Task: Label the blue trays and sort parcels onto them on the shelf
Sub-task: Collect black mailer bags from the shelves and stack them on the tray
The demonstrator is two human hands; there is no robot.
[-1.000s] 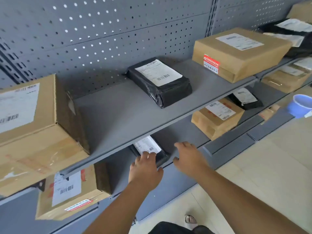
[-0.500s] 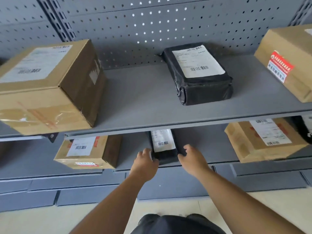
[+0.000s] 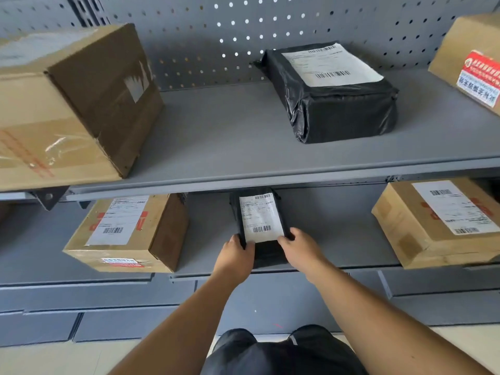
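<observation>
A small black parcel (image 3: 259, 212) with a white barcode label lies on the lower grey shelf (image 3: 338, 239), partly under the upper shelf's edge. My left hand (image 3: 236, 257) grips its near left corner and my right hand (image 3: 300, 250) grips its near right corner. Both hands hold its near end at the shelf's front. No blue tray is in view.
On the upper shelf (image 3: 230, 147) sit a big cardboard box (image 3: 67, 104) at left, a larger black parcel (image 3: 332, 90) in the middle and a carton (image 3: 470, 63) at right. The lower shelf holds a cardboard box (image 3: 127, 234) left and another (image 3: 438, 223) right.
My view has swung to face the shelf squarely. Both hands reached forward and closed on the small black parcel's near corners, which they only touched before.
</observation>
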